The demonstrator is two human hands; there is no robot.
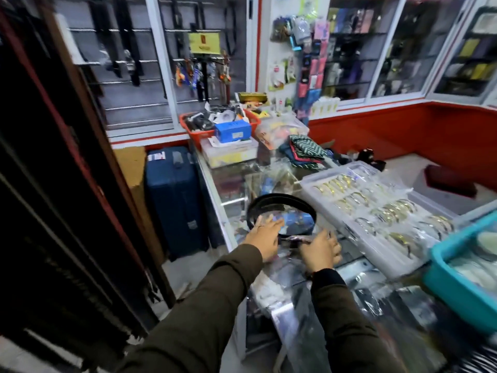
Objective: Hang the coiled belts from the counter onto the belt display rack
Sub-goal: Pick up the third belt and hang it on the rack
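A black belt point(282, 200) lies in one loose open loop on the glass counter point(231, 184). Its buckle end point(293, 240) runs between my two hands at the loop's near side. My left hand point(265, 235) rests against the near left of the loop with its fingers stretched out and apart. To the right, my right hand point(320, 250) is curled around the buckle end. Dark belts hang in a blurred row on a rack point(40, 197) along the left edge. More belts point(126, 49) hang behind glass on the back wall.
A clear tray of bangles point(376, 211) sits right of the belt, with a teal bin point(457, 286) nearer me. A red basket point(199, 134), boxes and folded cloth crowd the counter's far end. A blue suitcase point(174, 197) stands on the floor between the counter and the rack.
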